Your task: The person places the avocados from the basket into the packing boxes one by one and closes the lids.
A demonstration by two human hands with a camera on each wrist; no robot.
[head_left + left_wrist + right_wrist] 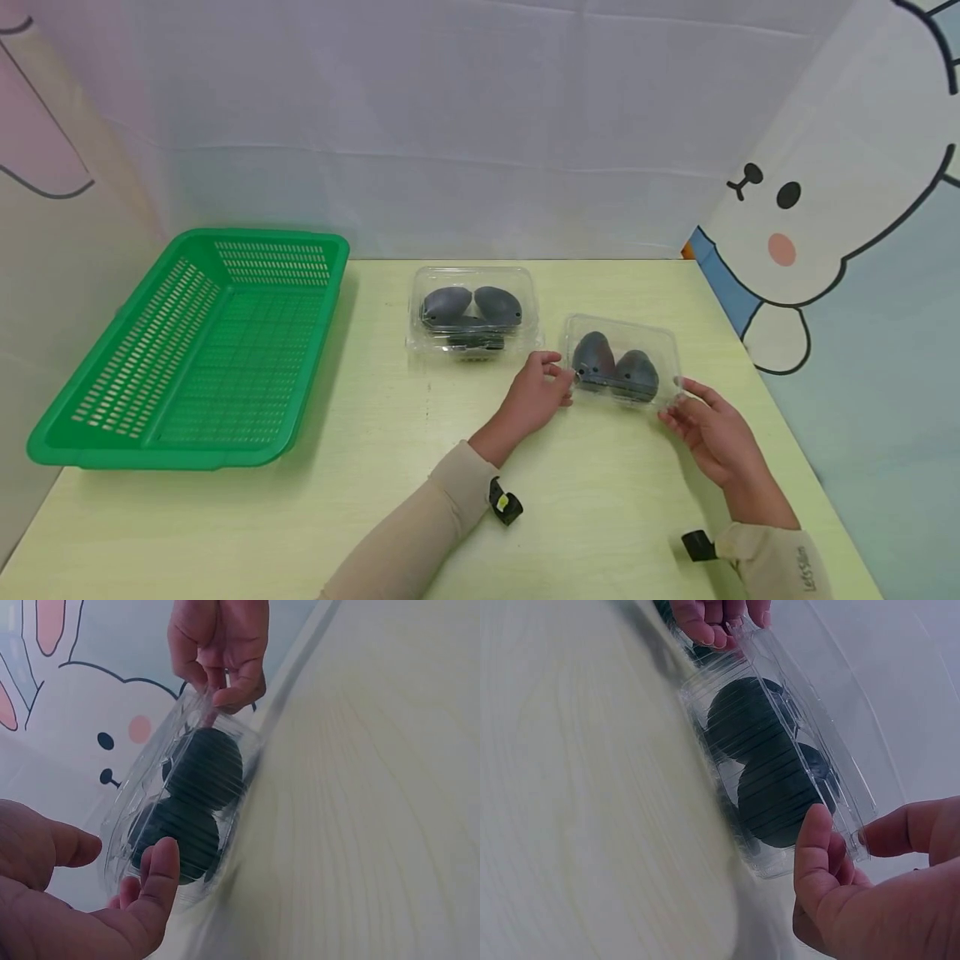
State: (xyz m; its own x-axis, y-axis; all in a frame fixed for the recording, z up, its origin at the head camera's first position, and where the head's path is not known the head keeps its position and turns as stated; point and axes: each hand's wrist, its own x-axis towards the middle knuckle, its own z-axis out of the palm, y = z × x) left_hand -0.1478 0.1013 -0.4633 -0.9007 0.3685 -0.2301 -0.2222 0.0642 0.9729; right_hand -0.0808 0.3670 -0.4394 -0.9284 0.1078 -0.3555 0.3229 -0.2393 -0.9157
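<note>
A clear plastic clamshell box (663, 346), tilted slightly, sits at the right of the table with dark grey-purple, egg-shaped pieces (592, 358) inside; their exact kind is unclear. My left hand (534, 393) holds its near left corner. At the opposite near corner, my right hand (712, 429) pinches the rim between thumb and fingers, as the right wrist view shows. The lid appears down over the pieces. A second clear clamshell box (472, 277), with similar dark pieces (497, 306), stands left of it, touched by neither hand.
A green slatted plastic basket (311, 392) stands on the left of the pale wooden table (360, 508). Behind the table hangs a light cloth (450, 108) with cartoon figures. The table's right edge runs just beyond my right hand.
</note>
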